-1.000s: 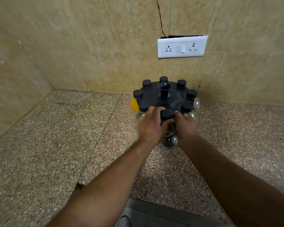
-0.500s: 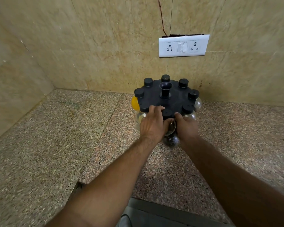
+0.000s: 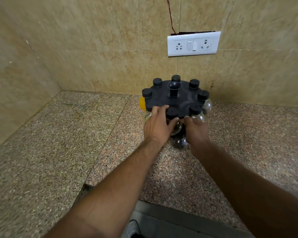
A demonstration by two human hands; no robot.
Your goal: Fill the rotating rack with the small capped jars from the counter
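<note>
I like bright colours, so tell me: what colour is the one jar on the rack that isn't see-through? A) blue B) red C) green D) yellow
D: a yellow jar sits at the left edge of the black rack, just beyond the left hand, while the other jars whose bodies show look clear.

We count one black rack (image 3: 182, 102) with one central post (image 3: 173, 91) on the counter (image 3: 58, 143). Eight black caps (image 3: 157, 82) ring its top disc — seven in plain sight, one half-covered by fingers. One jar (image 3: 142, 103) looks yellow; one clear jar (image 3: 179, 143) shows lower down. Two hands — left hand (image 3: 157, 126) and right hand (image 3: 196, 130). One switch plate (image 3: 193, 43) with two sockets.
</note>
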